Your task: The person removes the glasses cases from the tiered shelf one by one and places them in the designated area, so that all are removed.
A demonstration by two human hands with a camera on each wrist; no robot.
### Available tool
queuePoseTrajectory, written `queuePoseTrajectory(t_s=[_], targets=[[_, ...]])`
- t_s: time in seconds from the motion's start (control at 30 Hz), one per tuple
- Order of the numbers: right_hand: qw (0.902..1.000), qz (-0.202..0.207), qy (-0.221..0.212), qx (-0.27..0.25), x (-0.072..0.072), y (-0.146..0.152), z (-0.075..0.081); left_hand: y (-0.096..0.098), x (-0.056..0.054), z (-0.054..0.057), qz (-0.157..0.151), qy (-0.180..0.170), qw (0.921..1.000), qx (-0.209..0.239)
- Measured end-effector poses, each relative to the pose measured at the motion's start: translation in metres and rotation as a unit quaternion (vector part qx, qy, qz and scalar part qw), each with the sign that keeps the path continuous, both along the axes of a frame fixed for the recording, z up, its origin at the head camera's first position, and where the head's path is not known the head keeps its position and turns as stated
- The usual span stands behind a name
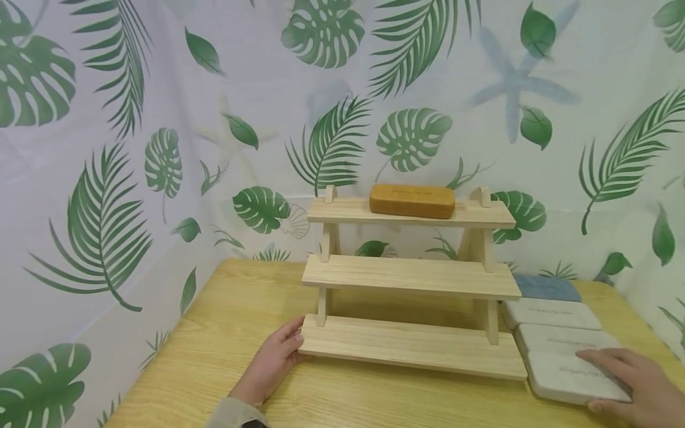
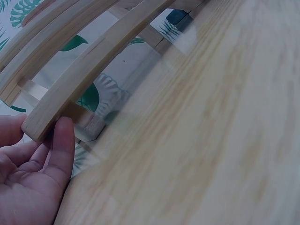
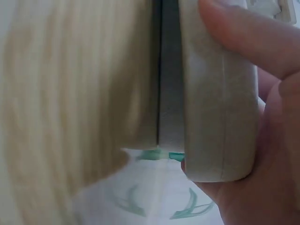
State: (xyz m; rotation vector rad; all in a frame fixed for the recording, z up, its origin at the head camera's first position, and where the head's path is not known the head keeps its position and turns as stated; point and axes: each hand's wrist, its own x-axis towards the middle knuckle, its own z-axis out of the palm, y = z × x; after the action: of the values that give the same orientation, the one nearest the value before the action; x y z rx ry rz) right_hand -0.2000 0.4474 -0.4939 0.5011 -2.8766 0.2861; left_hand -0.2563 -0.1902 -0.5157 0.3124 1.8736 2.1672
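Note:
My left hand [image 1: 274, 360] holds the left end of the lowest board of a three-tier wooden display stand [image 1: 409, 275]; in the left wrist view the thumb and fingers pinch that board end. On the top board lies an orange-brown glasses case [image 1: 412, 201]. At the right, my right hand [image 1: 639, 377] grips the nearest off-white glasses case [image 1: 567, 377]. The right wrist view shows the thumb on one face of this case [image 3: 220, 108], while the fingers behind it are mostly hidden.
Behind the gripped case lie two more off-white cases [image 1: 553, 314] and a blue case [image 1: 546, 288], beside the stand's right end. All rest on a wood-grain table [image 1: 187, 368]. A leaf-print sheet [image 1: 241, 77] hangs around the back and sides.

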Motion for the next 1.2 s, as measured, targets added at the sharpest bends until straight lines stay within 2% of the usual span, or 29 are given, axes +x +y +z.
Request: queuePoseTrajectory(t_s=[0.17,0.4,0.6,0.77,0.97,1.2], targets=[[0.9958,-0.054,-0.074,-0.002,-0.002,0.004,-0.004,0.002,-0.001,-0.001,0.003,0.003,1.0,-0.005],[0.9886,-0.09,-0.119,-0.022,-0.005,0.007,-0.01,0.002,-0.002,-0.001,0.004,0.002,1.0,-0.001],[0.9766,-0.136,-0.163,-0.038,-0.003,0.012,-0.018,0.002,-0.001,-0.001,0.005,0.003,1.0,-0.005],[0.9752,-0.135,-0.169,-0.044,-0.003,0.013,-0.019,0.002,0.0,0.0,0.007,0.0,1.0,-0.006],[0.9761,-0.124,-0.171,-0.051,-0.001,0.009,-0.012,0.001,0.001,0.001,0.005,0.001,0.9999,-0.009],[0.9779,-0.099,-0.175,-0.059,0.001,0.005,-0.009,0.001,0.001,-0.001,0.002,0.001,1.0,-0.009]])
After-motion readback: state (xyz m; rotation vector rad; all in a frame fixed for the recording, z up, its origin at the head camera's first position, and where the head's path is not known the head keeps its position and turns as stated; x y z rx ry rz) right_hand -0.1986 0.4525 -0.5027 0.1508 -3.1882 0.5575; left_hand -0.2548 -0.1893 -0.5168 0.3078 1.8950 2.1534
